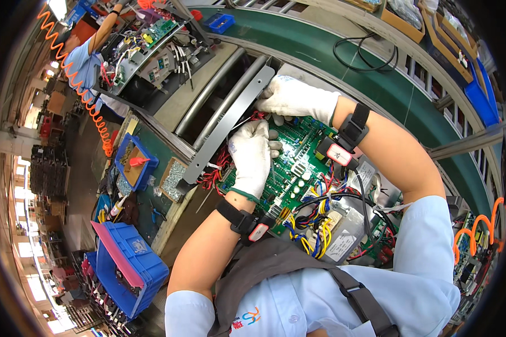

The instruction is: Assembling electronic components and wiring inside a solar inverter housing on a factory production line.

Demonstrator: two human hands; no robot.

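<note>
My left hand [249, 154] and my right hand [295, 100], both in white knit gloves, meet behind a grey metal bar [226, 129] with holes. Between their closed fingertips shows a small bundle of red wires [258, 115]. A thin pale strip [240, 122] sticks out beside the left fingers; I cannot tell whether they grip it. Under both hands lies a large green circuit board [289, 168] with white connectors and capacitors. More red wires hang along the bar below my left hand. Closer to me, yellow, blue and black cables [320, 230] run over a metal-cased module [343, 236].
Steel rollers [211, 98] and another open electronics unit [146, 56] stand at the far left, with a co-worker's arm [104, 31] behind. Blue bins [126, 264] and a tray of screws [174, 178] are at left. A green conveyor belt [320, 48] curves beyond.
</note>
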